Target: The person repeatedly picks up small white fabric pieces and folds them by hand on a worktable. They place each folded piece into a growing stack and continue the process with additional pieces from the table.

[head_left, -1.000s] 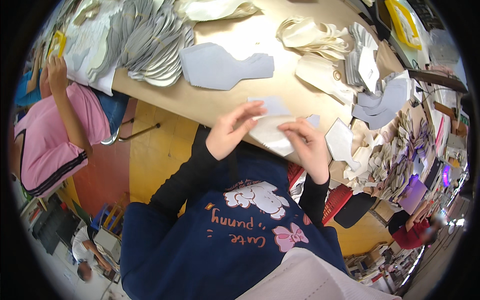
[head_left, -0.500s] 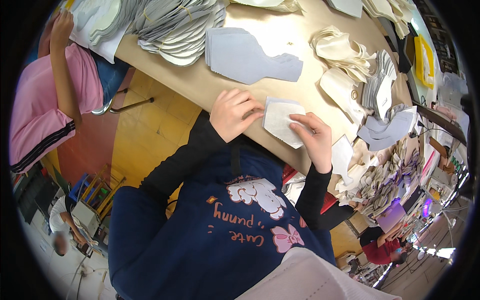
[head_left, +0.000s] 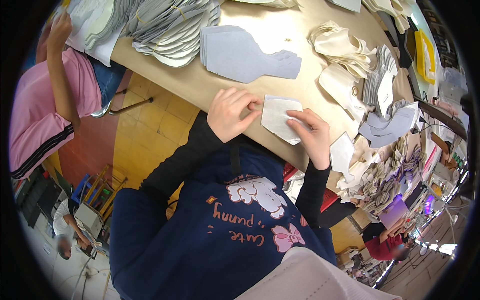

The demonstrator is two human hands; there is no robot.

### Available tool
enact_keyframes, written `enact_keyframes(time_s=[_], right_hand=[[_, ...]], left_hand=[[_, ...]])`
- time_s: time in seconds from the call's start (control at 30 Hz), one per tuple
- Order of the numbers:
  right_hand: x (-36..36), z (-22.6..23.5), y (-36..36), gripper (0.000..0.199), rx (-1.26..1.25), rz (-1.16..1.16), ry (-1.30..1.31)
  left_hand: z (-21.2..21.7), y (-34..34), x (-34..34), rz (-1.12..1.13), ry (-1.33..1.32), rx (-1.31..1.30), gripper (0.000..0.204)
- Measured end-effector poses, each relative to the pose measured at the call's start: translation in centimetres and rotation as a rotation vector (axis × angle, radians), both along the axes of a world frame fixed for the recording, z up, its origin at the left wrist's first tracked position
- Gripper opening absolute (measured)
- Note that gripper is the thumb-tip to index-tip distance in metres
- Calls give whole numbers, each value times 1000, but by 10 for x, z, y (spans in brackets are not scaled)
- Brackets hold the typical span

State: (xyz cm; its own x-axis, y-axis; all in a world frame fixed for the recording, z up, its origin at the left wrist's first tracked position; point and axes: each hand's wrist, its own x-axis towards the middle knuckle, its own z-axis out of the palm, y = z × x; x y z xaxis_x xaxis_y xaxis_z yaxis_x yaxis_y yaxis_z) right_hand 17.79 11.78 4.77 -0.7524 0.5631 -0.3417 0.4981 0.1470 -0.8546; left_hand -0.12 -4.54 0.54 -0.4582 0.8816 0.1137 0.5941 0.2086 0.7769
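A small white cut piece with angled edges lies flat on the tan table, close to its near edge. My left hand pinches the piece's left edge between thumb and fingers. Across the right side of the piece, my right hand rests with its fingers spread over the top. Both forearms are in black sleeves. A dark blue apron with a cartoon print fills the lower part of the view.
A stack of pale blue-grey cut shapes lies just beyond my hands. Fanned grey and white pieces sit at the far left, cream pieces at the right. More cut-outs pile up at the right. A person in pink sits at the left.
The white piece, held slightly raised and folded between my hands a second ago, now lies flat on the table. My hands have spread to its two sides.
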Motion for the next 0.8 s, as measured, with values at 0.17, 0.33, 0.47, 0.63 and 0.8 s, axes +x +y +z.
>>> enact_keyframes(time_s=[0.17,0.33,0.47,0.63,0.8], right_hand=[[0,0,0,21,29,6,-1],[-2,0,-1,21,35,-5,6],[-2,2,-1,21,64,3,-11],[-2,3,-3,22,107,13,-37],[4,9,-1,21,223,29,-5]], left_hand=[[0,-1,0,-14,-17,31,12],[0,-1,2,-49,81,33,21],[-1,0,4,-44,182,1,29],[2,2,8,-21,189,-10,34],[7,1,16,-7,225,-63,41]])
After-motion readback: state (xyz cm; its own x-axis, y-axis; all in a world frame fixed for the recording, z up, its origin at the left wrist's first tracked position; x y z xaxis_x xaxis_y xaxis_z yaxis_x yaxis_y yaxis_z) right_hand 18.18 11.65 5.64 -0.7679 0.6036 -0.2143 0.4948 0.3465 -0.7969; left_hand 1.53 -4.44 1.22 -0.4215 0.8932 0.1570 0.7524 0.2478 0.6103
